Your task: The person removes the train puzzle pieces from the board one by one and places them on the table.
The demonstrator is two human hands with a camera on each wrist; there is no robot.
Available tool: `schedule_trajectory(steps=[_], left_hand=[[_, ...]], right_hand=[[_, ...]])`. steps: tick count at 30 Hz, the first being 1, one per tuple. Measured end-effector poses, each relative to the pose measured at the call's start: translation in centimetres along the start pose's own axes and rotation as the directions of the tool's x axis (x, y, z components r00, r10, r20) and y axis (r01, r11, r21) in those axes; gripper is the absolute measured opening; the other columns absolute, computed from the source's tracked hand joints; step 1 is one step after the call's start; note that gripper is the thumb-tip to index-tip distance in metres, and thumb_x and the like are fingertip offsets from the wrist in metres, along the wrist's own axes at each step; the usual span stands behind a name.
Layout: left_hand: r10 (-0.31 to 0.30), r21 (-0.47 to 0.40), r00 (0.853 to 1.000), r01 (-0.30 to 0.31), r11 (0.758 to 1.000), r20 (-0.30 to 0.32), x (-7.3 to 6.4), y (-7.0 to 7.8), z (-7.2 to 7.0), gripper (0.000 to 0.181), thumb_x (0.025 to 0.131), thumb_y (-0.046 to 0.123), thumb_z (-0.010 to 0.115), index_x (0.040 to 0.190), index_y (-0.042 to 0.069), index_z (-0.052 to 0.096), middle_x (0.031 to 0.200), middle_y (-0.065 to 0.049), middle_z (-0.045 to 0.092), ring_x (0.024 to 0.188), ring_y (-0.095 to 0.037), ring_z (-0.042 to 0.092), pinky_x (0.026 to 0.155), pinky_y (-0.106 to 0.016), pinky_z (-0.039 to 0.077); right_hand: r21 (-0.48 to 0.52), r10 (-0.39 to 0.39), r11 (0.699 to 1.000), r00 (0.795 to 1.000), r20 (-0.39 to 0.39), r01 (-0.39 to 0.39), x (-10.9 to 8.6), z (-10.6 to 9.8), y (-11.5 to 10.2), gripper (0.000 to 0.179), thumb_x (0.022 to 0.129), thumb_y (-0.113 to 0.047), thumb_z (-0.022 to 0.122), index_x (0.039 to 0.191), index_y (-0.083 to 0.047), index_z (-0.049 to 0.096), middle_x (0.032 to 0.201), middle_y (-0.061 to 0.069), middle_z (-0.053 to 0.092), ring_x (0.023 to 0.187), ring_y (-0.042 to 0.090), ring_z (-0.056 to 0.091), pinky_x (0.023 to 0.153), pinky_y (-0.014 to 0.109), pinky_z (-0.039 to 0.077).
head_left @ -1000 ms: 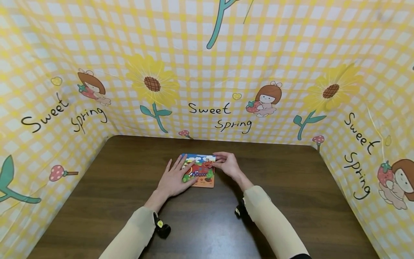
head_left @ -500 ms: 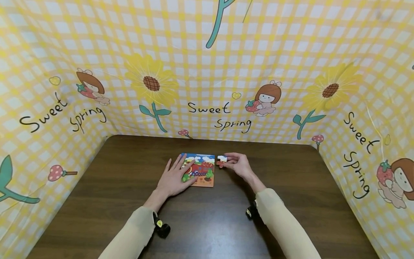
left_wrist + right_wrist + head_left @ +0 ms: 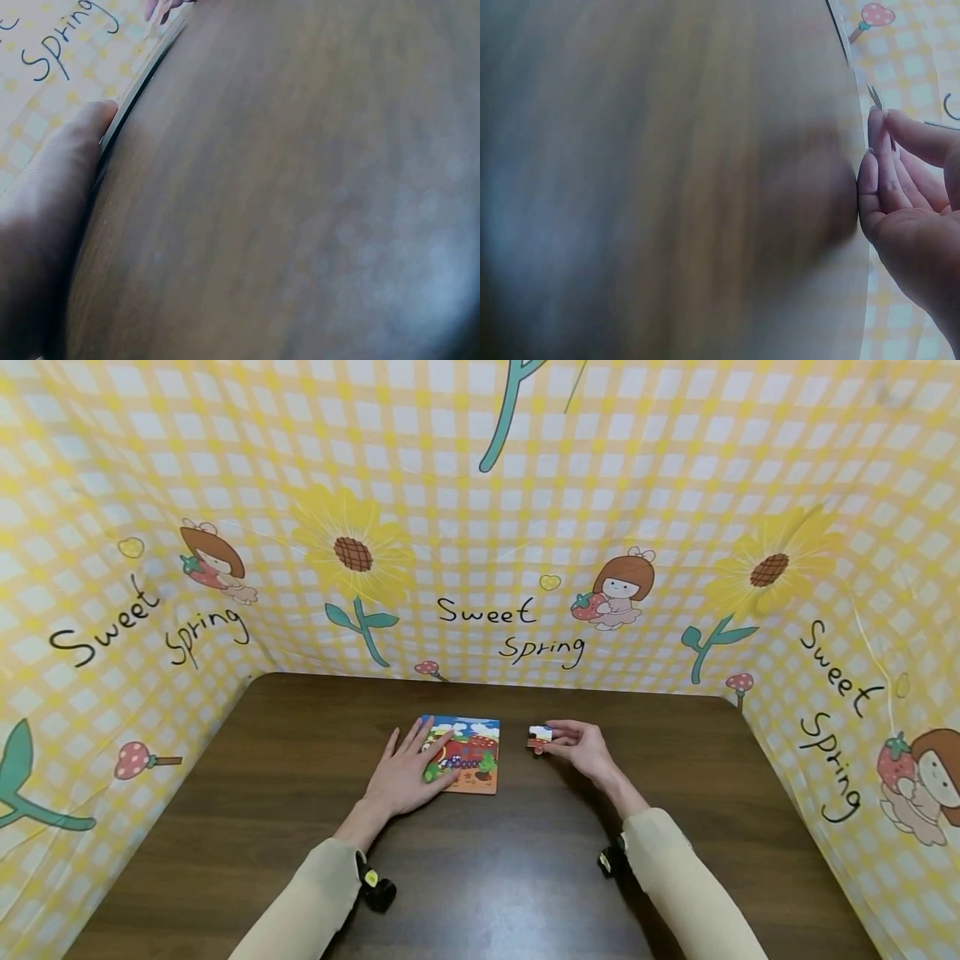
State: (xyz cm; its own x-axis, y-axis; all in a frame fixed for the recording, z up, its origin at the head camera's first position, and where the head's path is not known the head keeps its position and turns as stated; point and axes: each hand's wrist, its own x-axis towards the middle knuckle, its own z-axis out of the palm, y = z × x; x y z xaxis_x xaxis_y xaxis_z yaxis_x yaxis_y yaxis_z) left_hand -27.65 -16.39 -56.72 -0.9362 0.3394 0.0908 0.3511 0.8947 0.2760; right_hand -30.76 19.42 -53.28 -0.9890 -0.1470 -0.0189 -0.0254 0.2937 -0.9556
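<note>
A square jigsaw puzzle [image 3: 480, 745] with a red train, clouds and green bushes lies flat near the back middle of the table. My left hand [image 3: 405, 779] rests on its left part with fingers spread and straight, covering some of the picture. In the left wrist view the thumb [image 3: 67, 172] lies along the puzzle's thin edge [image 3: 139, 84]. To the right of the puzzle, my right hand [image 3: 587, 750] pinches a small jigsaw piece [image 3: 538, 737] between thumb and fingertips. White and blue show at the piece's top, red below. The right wrist view shows it edge-on.
The dark brown wooden table [image 3: 480, 877] is bounded at the back and sides by a yellow-checked cloth [image 3: 480, 543] with flowers, cartoon girls and lettering. Each wrist carries a black strap-on device [image 3: 378, 893].
My right hand has drawn away from the puzzle's upper right to the right, carrying the jigsaw piece, which has come into view. My left hand has stayed in place.
</note>
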Motion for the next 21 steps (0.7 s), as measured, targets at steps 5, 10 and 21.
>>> schedule_trajectory(steps=[5,10,21], left_hand=[[0.008,-0.009,1.0,-0.008,1.0,-0.004,-0.1,0.1,-0.1,0.083,0.104,0.075,0.053,0.174,0.037,0.033,0.187,-0.006,0.015,0.176,-0.029,0.009,0.14,-0.066,0.005],[0.009,-0.01,1.0,-0.009,1.0,-0.016,-0.1,0.1,-0.3,0.084,0.103,0.075,0.054,0.174,0.036,0.033,0.187,-0.007,0.016,0.175,-0.03,0.011,0.14,-0.066,0.006],[0.01,-0.012,1.0,-0.01,1.0,0.002,0.0,0.0,0.0,0.083,0.104,0.075,0.052,0.175,0.037,0.031,0.187,-0.007,0.014,0.176,-0.029,0.009,0.14,-0.065,0.004]], right_hand=[[-0.012,-0.003,1.0,1.0,0.006,0.003,-0.8,-1.5,0.3,0.047,0.098,0.004,0.078,0.144,0.01,0.067,0.132,0.035,0.073,0.088,-0.006,0.072,0.074,0.012,0.055],[-0.024,0.001,1.0,1.0,0.023,0.0,-1.2,-3.0,0.5,0.049,0.1,0.003,0.076,0.147,0.01,0.064,0.134,0.037,0.071,0.089,-0.005,0.073,0.076,0.013,0.058],[-0.075,0.008,0.997,0.997,0.077,-0.002,-1.9,-5.8,1.2,0.048,0.102,0.002,0.075,0.147,0.012,0.063,0.128,0.036,0.073,0.09,-0.003,0.072,0.076,0.016,0.059]])
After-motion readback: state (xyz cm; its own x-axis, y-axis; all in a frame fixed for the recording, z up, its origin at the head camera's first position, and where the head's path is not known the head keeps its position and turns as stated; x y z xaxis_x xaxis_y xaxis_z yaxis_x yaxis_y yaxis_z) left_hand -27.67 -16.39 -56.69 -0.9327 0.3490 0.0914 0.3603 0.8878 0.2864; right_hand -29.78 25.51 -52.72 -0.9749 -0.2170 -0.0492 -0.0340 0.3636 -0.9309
